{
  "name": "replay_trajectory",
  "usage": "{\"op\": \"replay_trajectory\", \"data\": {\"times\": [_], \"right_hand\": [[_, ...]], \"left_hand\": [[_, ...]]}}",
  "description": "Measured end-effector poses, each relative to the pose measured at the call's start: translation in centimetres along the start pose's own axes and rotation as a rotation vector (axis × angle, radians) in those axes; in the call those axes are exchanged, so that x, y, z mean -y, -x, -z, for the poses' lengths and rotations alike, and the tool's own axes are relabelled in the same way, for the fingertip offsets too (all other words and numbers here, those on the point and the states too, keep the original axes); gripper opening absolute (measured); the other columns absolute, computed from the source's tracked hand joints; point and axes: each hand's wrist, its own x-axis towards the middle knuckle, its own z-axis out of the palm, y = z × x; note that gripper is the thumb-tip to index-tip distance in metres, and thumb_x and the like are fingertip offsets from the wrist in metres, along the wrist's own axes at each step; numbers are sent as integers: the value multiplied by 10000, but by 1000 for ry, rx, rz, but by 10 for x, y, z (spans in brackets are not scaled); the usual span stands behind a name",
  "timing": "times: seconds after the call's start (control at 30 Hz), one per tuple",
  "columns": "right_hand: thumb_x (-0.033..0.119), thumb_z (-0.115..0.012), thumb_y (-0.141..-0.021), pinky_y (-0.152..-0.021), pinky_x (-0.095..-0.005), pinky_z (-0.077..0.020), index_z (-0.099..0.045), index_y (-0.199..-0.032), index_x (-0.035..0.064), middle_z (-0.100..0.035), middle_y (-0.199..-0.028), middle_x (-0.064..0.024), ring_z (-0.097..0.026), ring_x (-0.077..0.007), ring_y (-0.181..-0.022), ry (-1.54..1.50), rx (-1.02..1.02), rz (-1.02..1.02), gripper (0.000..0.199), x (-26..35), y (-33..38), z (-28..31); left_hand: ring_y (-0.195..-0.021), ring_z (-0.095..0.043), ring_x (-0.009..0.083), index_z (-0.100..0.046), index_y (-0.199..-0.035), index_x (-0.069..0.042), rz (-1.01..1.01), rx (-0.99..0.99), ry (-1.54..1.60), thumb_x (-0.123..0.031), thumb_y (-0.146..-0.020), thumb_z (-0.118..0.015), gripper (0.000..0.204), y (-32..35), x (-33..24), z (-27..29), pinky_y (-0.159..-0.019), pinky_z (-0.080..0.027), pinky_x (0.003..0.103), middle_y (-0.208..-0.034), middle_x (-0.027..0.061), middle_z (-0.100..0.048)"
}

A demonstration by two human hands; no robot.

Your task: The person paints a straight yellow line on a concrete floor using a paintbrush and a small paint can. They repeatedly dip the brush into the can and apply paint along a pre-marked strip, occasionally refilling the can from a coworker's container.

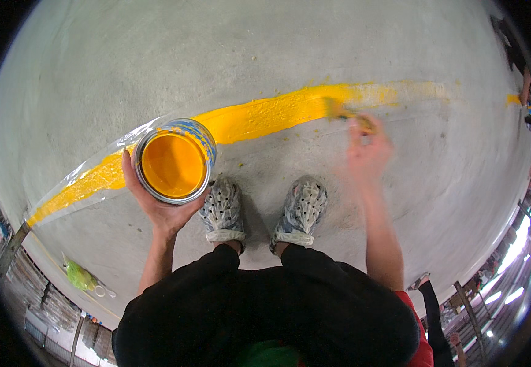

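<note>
A round metal can of yellow paint (174, 165) is held from its near left side by my left hand (163, 211), fingers wrapped around it. Blue and yellow smears mark the can's outer wall. My right hand (368, 150), blurred by motion, is closed on the handle of a paintbrush (342, 110). The bristles touch a yellow painted stripe (265, 117) on the grey concrete floor. Thick, wet-looking paint covers the stripe's middle; toward the right it thins to faint, patchy yellow. Clear plastic film (85, 168) lies along the stripe's left part.
My patterned clogs (299, 205) stand just on the near side of the stripe. A light green bag (79, 275) lies at the lower left, near stacked material (36, 293). Other people show at the right: an arm (526, 85) at the far edge and a leg (434, 312) nearer.
</note>
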Motion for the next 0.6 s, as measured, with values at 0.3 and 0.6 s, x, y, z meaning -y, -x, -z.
{"op": "replay_trajectory", "data": {"times": [0.3, 0.6], "right_hand": [[124, -671, -902, -673, -345, -538, -680, -1027, 62, -695, -908, -118, -683, -237, -734, 92, 145, 207, 139, 28, 18, -14], [181, -671, -918, -698, -349, -549, -685, -1068, 38, -711, -882, -125, -697, -251, -764, 69, -64, -113, 208, -13, -12, 14]], "left_hand": [[-1354, -409, 295, -54, -1562, -33, 33, -12, 23, -388, -584, -945, 1370, 1, 4, -2, -1152, -305, 473, -1487, 168, -318], [-1383, -369, 295, -32, -1562, -40, -25, 12, -38, -378, -592, -947, 1375, -3, -1, 2, -1164, -293, 466, -1510, 172, -263]]}}
